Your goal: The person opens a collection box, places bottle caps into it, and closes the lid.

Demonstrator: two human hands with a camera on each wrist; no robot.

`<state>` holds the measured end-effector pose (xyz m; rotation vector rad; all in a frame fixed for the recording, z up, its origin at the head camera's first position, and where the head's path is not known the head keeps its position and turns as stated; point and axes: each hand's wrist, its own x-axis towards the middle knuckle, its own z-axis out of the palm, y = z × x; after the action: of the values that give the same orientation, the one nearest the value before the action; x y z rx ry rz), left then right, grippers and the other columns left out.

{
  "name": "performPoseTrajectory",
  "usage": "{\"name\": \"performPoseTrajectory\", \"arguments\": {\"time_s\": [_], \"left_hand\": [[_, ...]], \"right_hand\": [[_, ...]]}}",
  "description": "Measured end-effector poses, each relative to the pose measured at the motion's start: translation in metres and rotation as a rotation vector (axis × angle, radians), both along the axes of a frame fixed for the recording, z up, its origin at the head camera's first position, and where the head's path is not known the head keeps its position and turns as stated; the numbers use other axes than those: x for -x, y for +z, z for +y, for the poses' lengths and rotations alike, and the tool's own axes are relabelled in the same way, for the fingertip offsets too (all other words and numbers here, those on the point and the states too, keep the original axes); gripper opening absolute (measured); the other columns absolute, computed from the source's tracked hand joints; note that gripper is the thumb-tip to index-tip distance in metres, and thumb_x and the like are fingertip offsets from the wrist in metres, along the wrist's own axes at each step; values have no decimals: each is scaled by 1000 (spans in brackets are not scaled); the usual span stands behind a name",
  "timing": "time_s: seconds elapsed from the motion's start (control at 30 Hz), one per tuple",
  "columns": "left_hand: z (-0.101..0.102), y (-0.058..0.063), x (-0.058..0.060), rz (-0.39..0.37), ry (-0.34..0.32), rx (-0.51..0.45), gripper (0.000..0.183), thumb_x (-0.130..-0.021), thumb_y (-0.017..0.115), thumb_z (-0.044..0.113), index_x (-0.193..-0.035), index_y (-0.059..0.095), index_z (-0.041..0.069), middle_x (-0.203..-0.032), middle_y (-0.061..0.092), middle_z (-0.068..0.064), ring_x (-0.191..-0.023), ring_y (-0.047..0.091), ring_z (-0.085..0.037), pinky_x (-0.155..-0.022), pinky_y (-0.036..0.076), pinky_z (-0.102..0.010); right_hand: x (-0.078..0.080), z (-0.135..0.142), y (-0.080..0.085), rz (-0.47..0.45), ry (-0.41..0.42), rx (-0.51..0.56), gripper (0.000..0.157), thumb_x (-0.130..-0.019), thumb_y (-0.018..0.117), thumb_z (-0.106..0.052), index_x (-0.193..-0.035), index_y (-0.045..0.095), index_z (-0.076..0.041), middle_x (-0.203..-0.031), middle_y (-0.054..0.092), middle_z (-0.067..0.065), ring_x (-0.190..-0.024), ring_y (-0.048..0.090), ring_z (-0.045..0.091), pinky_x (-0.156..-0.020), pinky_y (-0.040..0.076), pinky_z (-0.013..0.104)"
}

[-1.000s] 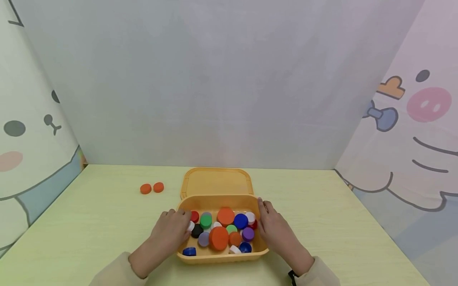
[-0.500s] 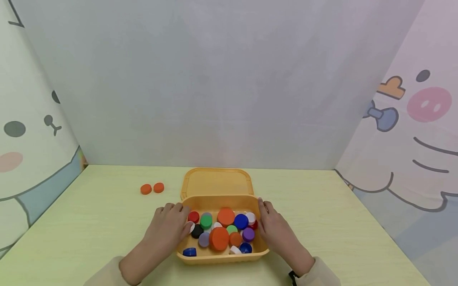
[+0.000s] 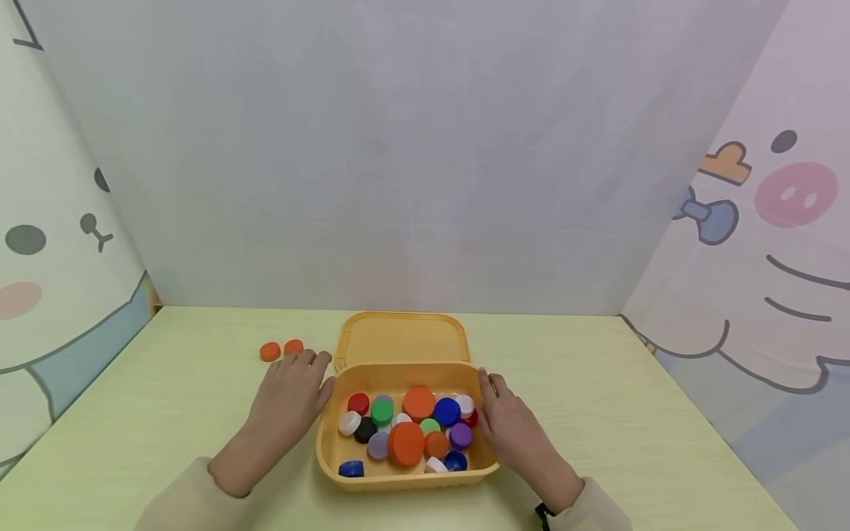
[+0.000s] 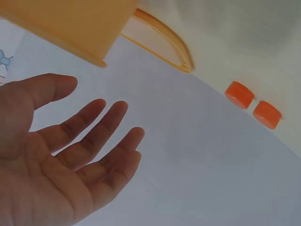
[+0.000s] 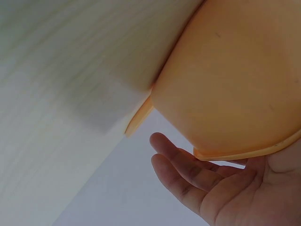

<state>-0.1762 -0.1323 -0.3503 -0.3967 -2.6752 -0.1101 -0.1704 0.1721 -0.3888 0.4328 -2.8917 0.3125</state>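
A yellow-orange plastic box [image 3: 332, 464] stands at the front middle of the table, filled with bottle caps in several colours. My right hand [image 3: 514, 428] holds the box at its right rim, fingers near the back corner; in the right wrist view the box wall hides the thumb. My left hand [image 3: 288, 394] is just off the box's left side, holding nothing, its fingers spread and loosely bent in the left wrist view. A white cap [image 3: 350, 423] lies inside the box by the left wall. Among the other caps are a large orange cap [image 3: 406, 444] and a black cap [image 3: 365, 430].
Behind the box lies its matching flat lid [image 3: 403, 339]. Two orange caps, a left one [image 3: 270, 352] and a right one [image 3: 294, 346], lie on the table [image 3: 571, 376] beyond my left hand. A grey cloth wall [image 3: 398, 184] rises behind the table.
My left hand has come away from the box's left rim and moved left and back, towards the two orange caps. The white cap is now in full view. The right hand has stayed in place.
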Motion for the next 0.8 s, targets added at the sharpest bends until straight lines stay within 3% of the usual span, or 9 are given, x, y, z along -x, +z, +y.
{"name": "performPoseTrajectory", "arguments": {"time_s": [0.23, 0.43, 0.8], "left_hand": [[-19, -10, 18, 36, 11, -23, 24, -77, 70, 15, -94, 60, 1, -80, 59, -12, -68, 54, -27, -60, 49, -38], [-34, -20, 33, 41, 41, -28, 21, -75, 70, 13, -87, 58, 0, -77, 60, -14, -68, 58, -33, -55, 49, -43], [-52, -30, 52, -11, 96, -43, 23, -73, 70, 10, -83, 55, -3, -67, 53, -14, -60, 53, -33, -50, 45, -43]], "right_hand": [[-1, 0, 0, -8, 1, 5, 53, -90, 53, -16, -137, 36, 3, -124, 48, 20, -88, 60, 29, -80, 52, 42], [0, -1, 0, -16, -8, -1, 53, -90, 52, -17, -137, 36, 3, -125, 48, 19, -91, 60, 29, -81, 52, 42], [-1, -1, 1, -10, -11, 3, 53, -90, 53, -16, -137, 37, 3, -124, 49, 19, -90, 60, 28, -80, 52, 42]]}}
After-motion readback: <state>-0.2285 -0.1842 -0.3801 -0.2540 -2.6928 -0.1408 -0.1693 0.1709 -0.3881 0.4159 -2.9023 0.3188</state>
